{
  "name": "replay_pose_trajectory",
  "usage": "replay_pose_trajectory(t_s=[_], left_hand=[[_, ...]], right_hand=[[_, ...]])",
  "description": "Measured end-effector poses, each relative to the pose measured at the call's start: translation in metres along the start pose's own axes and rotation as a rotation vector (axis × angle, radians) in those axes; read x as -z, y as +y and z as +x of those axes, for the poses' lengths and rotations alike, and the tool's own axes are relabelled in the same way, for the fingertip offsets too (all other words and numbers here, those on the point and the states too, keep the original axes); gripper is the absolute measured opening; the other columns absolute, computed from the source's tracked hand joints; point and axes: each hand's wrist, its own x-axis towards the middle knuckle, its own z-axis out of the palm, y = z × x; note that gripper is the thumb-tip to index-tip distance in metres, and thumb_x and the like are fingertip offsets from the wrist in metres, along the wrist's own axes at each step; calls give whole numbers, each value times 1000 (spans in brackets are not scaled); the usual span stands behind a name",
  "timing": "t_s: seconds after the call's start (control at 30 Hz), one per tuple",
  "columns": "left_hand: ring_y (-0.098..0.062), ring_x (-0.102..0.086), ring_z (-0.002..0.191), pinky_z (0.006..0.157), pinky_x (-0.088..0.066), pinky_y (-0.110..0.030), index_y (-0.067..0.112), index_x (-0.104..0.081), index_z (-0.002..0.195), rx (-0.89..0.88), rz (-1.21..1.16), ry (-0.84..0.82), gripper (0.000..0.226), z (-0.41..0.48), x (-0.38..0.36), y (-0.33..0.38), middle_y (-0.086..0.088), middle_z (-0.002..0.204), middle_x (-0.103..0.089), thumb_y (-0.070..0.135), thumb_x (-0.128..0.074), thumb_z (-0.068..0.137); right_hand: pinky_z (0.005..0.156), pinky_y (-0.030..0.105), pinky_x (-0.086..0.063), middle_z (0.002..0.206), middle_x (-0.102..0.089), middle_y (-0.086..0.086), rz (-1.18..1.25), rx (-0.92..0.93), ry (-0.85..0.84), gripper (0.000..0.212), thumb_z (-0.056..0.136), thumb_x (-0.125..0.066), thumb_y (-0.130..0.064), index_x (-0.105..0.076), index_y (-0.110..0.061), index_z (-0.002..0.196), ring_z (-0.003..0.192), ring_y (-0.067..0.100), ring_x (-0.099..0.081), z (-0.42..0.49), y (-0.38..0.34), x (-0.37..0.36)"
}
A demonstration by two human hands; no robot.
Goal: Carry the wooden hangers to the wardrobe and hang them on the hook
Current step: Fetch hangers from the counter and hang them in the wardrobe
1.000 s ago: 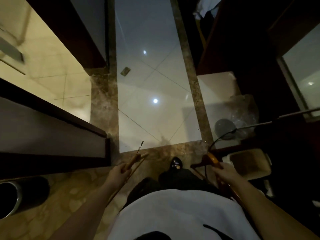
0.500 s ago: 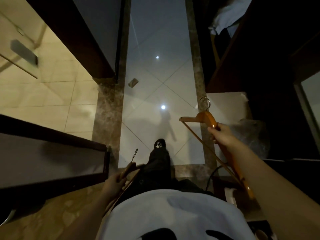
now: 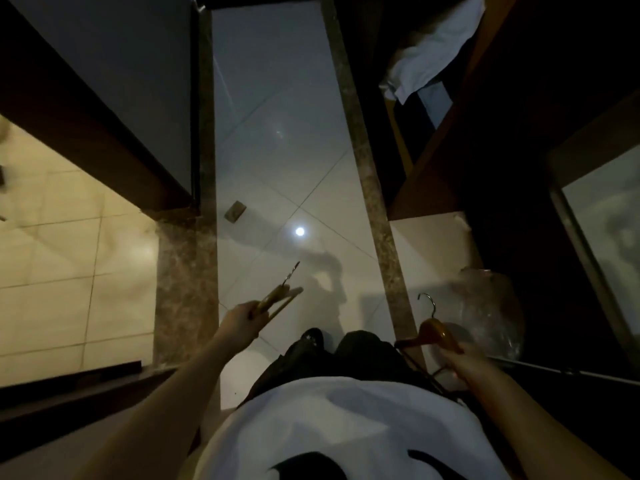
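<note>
1. Load. Each grip carries one wooden hanger. The left grip (image 3: 242, 322) has its fingers curled round the left hanger (image 3: 277, 299) near its neck. The right grip (image 3: 462, 356) is wrapped round the shoulder of the right hanger (image 3: 434, 336).

2. Axis. The left hanger shows edge-on. Its long axis runs forward and slightly right from the grip, metal hook leading. The right hanger's hook stands up ahead of the grip, and its bar trails back under my wrist toward my body.

3. Target. The wardrobe (image 3: 446, 150) lies ahead and to my right, a dark wooden opening with a pale cloth (image 3: 426, 64) inside. Its hook is not visible in the dim light. The right grip is the nearer one, and the left must cross the floor (image 3: 277, 150) strip to reach it.

4. Pose. Both forearms are extended low, at about waist level. Both hangers hang in the air, well apart, touching nothing else.

5. Judgement. The right hanger should go on first.
</note>
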Motion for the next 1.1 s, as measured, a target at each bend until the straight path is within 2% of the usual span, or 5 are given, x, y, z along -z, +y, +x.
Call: replay_pose_trajectory(t_s=[0.17, 0.27, 0.43, 0.77, 1.1], left_hand=[[-19, -60, 67, 65, -52, -32, 21, -55, 93, -42, -29, 48, 6, 55, 34, 49, -5, 77, -61, 17, -49, 93], [-18, -58, 67, 58, -46, -23, 17, -54, 94, -15, -65, 63, 8, 85, 46, 67, -4, 77, -59, 13, -47, 94], [-26, -60, 72, 72, -53, -42, 18, -57, 85, 146, -114, 94, 14, 119, 62, 78, -8, 76, -61, 11, -48, 93], [-19, -55, 65, 54, -42, -23, 5, -56, 102, 303, -188, 174, 15, 187, 91, 126, -11, 80, -59, 13, -46, 95], [-23, -57, 70, 61, -46, -29, 3, -57, 105, 147, -136, 85, 19, 337, 189, 222, -9, 79, -59, 16, -46, 95]], right_hand=[[91, 45, -50, 93, -61, 15, 27, -53, 13, 31, 93, -49, -38, -57, -10, 102, 92, 36, -60, 18, -42, 19], [73, 36, -48, 86, -58, 14, 2, -34, -10, 35, 95, -47, -29, -56, -1, 115, 75, 26, -54, 44, -90, 34], [61, 27, -41, 80, -56, 6, -56, 109, -73, 34, 92, -53, -24, -54, -5, 120, 72, 20, -53, 89, -207, 67], [57, 23, -38, 100, -54, 5, -18, 401, -79, 41, 95, -48, -19, -44, -7, 134, 75, 13, -51, 143, -416, 128], [57, 26, -39, 79, -53, 0, 6, 212, -29, 38, 94, -50, -23, -50, -4, 127, 71, 20, -53, 193, -476, 138]])
